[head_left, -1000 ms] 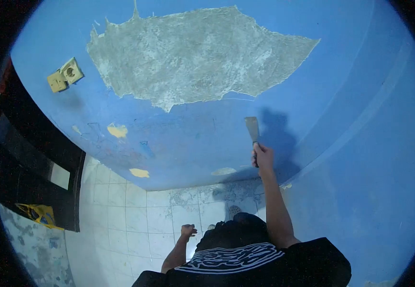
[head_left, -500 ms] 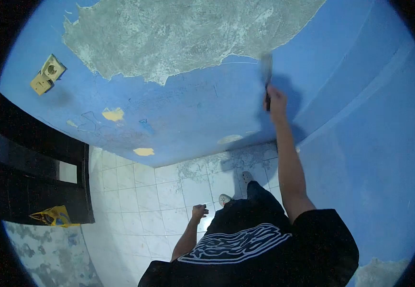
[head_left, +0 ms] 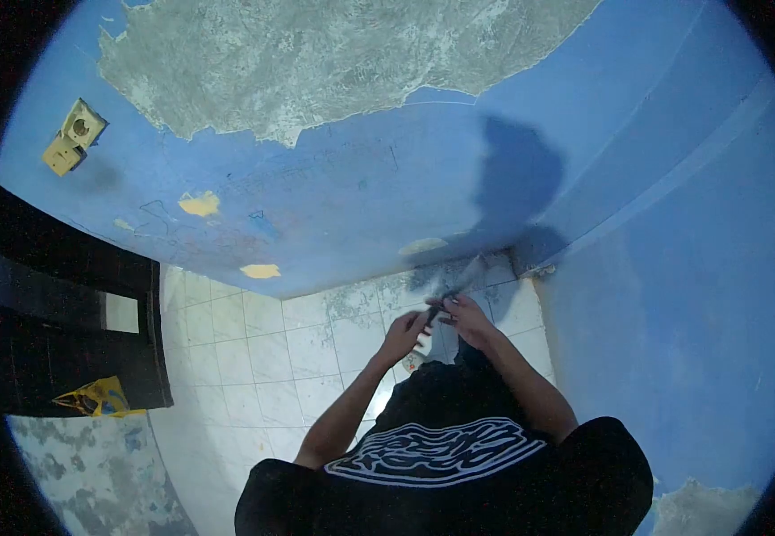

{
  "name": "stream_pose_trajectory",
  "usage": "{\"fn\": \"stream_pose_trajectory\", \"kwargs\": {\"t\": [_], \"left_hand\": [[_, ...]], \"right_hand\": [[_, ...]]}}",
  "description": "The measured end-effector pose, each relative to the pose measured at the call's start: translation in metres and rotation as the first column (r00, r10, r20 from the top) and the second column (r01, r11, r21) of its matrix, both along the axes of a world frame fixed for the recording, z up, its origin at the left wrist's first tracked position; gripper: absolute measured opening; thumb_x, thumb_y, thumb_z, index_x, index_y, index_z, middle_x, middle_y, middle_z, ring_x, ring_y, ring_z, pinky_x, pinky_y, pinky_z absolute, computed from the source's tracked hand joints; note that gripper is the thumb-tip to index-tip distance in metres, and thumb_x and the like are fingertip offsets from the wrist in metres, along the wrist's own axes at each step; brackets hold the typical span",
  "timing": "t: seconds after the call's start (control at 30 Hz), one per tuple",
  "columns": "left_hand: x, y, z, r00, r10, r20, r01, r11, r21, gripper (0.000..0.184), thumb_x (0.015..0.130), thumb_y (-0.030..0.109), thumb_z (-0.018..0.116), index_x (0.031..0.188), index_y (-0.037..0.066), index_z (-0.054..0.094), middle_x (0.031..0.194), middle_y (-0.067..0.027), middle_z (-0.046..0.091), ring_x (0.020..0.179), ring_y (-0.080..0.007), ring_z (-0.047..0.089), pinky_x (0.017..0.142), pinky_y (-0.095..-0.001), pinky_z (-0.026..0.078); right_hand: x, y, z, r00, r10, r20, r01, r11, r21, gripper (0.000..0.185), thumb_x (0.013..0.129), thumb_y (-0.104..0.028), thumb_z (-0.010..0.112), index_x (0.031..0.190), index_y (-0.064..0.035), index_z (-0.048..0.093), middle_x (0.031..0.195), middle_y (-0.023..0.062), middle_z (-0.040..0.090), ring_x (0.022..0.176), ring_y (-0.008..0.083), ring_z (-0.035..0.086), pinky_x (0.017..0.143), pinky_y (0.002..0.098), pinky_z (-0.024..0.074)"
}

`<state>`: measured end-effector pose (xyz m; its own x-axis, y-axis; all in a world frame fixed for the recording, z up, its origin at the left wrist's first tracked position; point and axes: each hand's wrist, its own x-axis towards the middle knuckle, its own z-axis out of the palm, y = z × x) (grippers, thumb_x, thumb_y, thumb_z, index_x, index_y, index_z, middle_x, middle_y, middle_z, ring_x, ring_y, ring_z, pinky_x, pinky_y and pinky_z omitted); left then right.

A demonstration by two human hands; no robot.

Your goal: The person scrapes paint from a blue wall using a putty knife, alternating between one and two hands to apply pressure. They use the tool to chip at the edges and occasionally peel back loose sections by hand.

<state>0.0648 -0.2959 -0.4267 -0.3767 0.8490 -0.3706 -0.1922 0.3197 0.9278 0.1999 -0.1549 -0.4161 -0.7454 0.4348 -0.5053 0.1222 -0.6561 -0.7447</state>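
Both hands meet at the scraper, low in front of my black shirt.
From my remote view, the right hand (head_left: 466,322) grips the dark handle of the scraper (head_left: 444,304); the left hand (head_left: 403,339) is at its lower end, but I cannot tell whether it grips. The blurred blade points toward the corner of the blue wall (head_left: 334,210), above the tiles (head_left: 312,357).

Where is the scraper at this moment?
In the head view, the scraper is just right of centre, its handle between the left hand and the right hand, its blurred blade pointing toward the tiled floor's far right corner.
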Motion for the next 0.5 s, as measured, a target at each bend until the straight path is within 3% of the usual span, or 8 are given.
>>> {"fn": "stream_pose_trajectory", "kwargs": {"t": [0.1, 0.2, 0.23, 0.3, 0.33, 0.37, 0.4, 0.5], "left_hand": [[-0.004, 0.038, 0.057, 0.992, -0.124, 0.03, 0.121, 0.988, 0.096, 0.034, 0.102, 0.031, 0.049, 0.106, 0.0, 0.063, 0.073, -0.0056, 0.063, 0.061, -0.011, 0.06, 0.052, -0.0261, 0.048], [-0.013, 0.045, 0.055, 0.979, -0.17, -0.11, 0.185, 0.972, 0.142, 0.028, 0.101, 0.026, 0.05, 0.111, 0.001, 0.06, 0.074, -0.004, 0.061, 0.05, -0.0083, 0.053, 0.045, -0.0237, 0.041], [-0.005, 0.044, 0.068, 0.998, -0.031, -0.05, 0.041, 0.975, 0.218, 0.025, 0.101, 0.023, 0.05, 0.11, 0.001, 0.061, 0.075, -0.0023, 0.059, 0.045, -0.007, 0.046, 0.043, -0.0227, 0.036], [-0.003, 0.05, 0.097, 0.998, 0.062, -0.023, -0.055, 0.969, 0.241, 0.027, 0.101, 0.022, 0.05, 0.114, 0.001, 0.061, 0.075, -0.0019, 0.059, 0.045, -0.0066, 0.046, 0.042, -0.0224, 0.035], [-0.004, 0.053, 0.113, 0.988, 0.154, 0.019, -0.154, 0.956, 0.249, 0.029, 0.102, 0.022, 0.05, 0.119, 0.001, 0.06, 0.074, -0.0015, 0.058, 0.045, -0.0062, 0.045, 0.041, -0.022, 0.034], [-0.008, 0.063, 0.134, 0.983, 0.175, -0.058, -0.153, 0.95, 0.274, 0.036, 0.102, 0.021, 0.05, 0.132, 0.002, 0.055, 0.077, -0.0013, 0.06, 0.048, -0.0059, 0.048, 0.04, -0.0218, 0.035], [-0.015, 0.076, 0.152, 0.981, 0.185, -0.062, -0.161, 0.946, 0.283, 0.036, 0.102, 0.021, 0.05, 0.132, 0.002, 0.055, 0.077, -0.0013, 0.06, 0.048, -0.0059, 0.048, 0.04, -0.0218, 0.035], [-0.033, 0.127, 0.21, 0.938, 0.289, -0.19, -0.179, 0.876, 0.447, 0.039, 0.1, 0.017, 0.053, 0.135, 0.001, 0.053, 0.082, -0.0031, 0.065, 0.05, -0.0067, 0.052, 0.04, -0.0211, 0.037]], "right_hand": [[-0.014, 0.012, -0.012, 0.964, 0.22, -0.149, -0.192, 0.964, 0.183, 0.02, 0.1, -0.022, 0.053, 0.113, -0.007, 0.057, 0.11, 0.0059, 0.061, 0.102, 0.0161, 0.057, 0.085, 0.0304, 0.0458], [-0.01, 0.03, 0.013, 0.984, 0.156, -0.086, -0.108, 0.907, 0.406, 0.022, 0.096, -0.023, 0.059, 0.111, -0.0061, 0.056, 0.107, 0.0059, 0.061, 0.1, 0.0156, 0.057, 0.085, 0.0321, 0.046], [-0.01, 0.035, 0.027, 0.983, 0.158, -0.097, -0.104, 0.903, 0.417, 0.022, 0.096, -0.023, 0.059, 0.111, -0.0061, 0.056, 0.107, 0.0059, 0.061, 0.1, 0.0156, 0.057, 0.085, 0.0321, 0.046], [-0.007, 0.047, 0.061, 0.996, -0.078, -0.031, 0.074, 0.627, 0.775, 0.027, 0.091, -0.019, 0.066, 0.112, -0.0043, 0.056, 0.109, 0.0086, 0.061, 0.103, 0.0205, 0.058, 0.088, 0.0357, 0.0454], [-0.009, 0.058, 0.077, 0.997, -0.07, -0.041, 0.076, 0.62, 0.781, 0.027, 0.091, -0.019, 0.066, 0.112, -0.0043, 0.056, 0.109, 0.0086, 0.061, 0.103, 0.0205, 0.058, 0.088, 0.0357, 0.0454], [-0.013, 0.073, 0.096, 0.987, -0.148, -0.061, 0.115, 0.383, 0.916, 0.028, 0.089, -0.018, 0.068, 0.109, -0.0028, 0.056, 0.11, 0.0123, 0.06, 0.107, 0.026, 0.057, 0.092, 0.0397, 0.044], [-0.018, 0.089, 0.117, 0.971, -0.217, -0.104, 0.132, 0.116, 0.984, 0.029, 0.087, -0.018, 0.07, 0.107, -0.0012, 0.056, 0.111, 0.016, 0.058, 0.111, 0.0315, 0.055, 0.096, 0.0437, 0.0426], [-0.044, 0.147, 0.214, 0.93, 0.022, -0.367, 0.353, -0.336, 0.873, 0.029, 0.082, -0.014, 0.073, 0.105, -0.0025, 0.059, 0.115, 0.0158, 0.059, 0.11, 0.0344, 0.055, 0.096, 0.0441, 0.043]]}}
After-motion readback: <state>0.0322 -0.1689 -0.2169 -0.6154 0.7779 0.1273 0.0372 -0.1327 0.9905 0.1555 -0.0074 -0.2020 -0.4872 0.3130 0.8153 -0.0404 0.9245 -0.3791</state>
